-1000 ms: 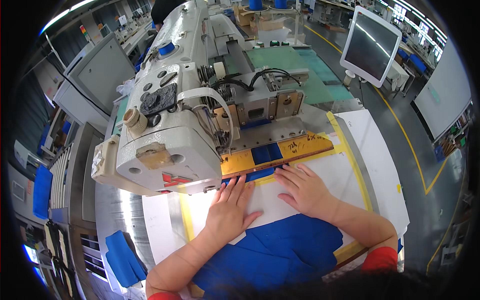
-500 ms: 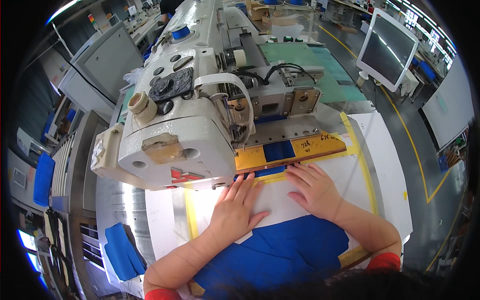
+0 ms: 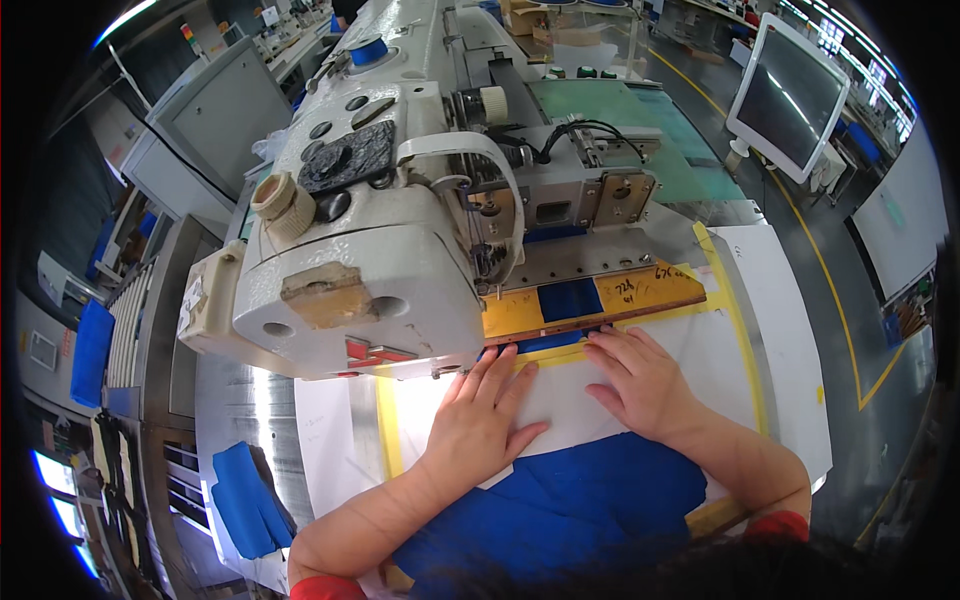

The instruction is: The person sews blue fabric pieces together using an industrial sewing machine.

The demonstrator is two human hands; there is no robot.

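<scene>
A large white industrial sewing machine [image 3: 360, 270] stands over the work surface. Under its metal clamp plate [image 3: 590, 259] lies a yellow template strip [image 3: 655, 293] with handwriting, and a blue fabric piece [image 3: 570, 299] shows across it. My left hand [image 3: 481, 410] lies flat, fingers stretched to the blue fabric at the strip's near edge, close by the machine head. To its right, my right hand [image 3: 636, 382] rests with its fingertips at the same edge, fingers out. Neither hand grips anything. A large blue fabric piece [image 3: 580, 495] lies between my forearms.
White sheeting [image 3: 790, 380] edged with yellow tape [image 3: 745, 350] covers the table. At the left lies a stack of blue fabric pieces [image 3: 250, 500]. A monitor [image 3: 790, 95] stands back right, a grey cabinet [image 3: 220, 130] back left. A blue thread spool [image 3: 368, 51] sits atop the machine.
The whole view has shifted slightly, so the machine and table appear a little farther right. Both hands keep nearly the same place at the strip's edge.
</scene>
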